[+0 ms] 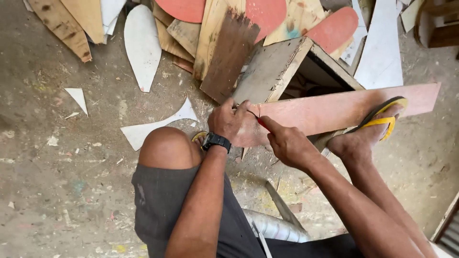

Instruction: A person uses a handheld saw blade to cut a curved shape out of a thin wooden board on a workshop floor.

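Both hands (258, 129) mark pink board (334, 112); wooden box (287, 67) and scraps (143, 45) crowd behind.

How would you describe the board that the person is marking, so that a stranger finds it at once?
Start at the open wooden box in the middle. A long pinkish board lies across its front, held down by a foot in a yellow sandal. Unlike the scattered offcuts, it is a straight strip, with both hands at its left end.

Left hand (231, 119) knuckles-up and curled, right hand (285, 142) pinched just beside it, forearms converging.
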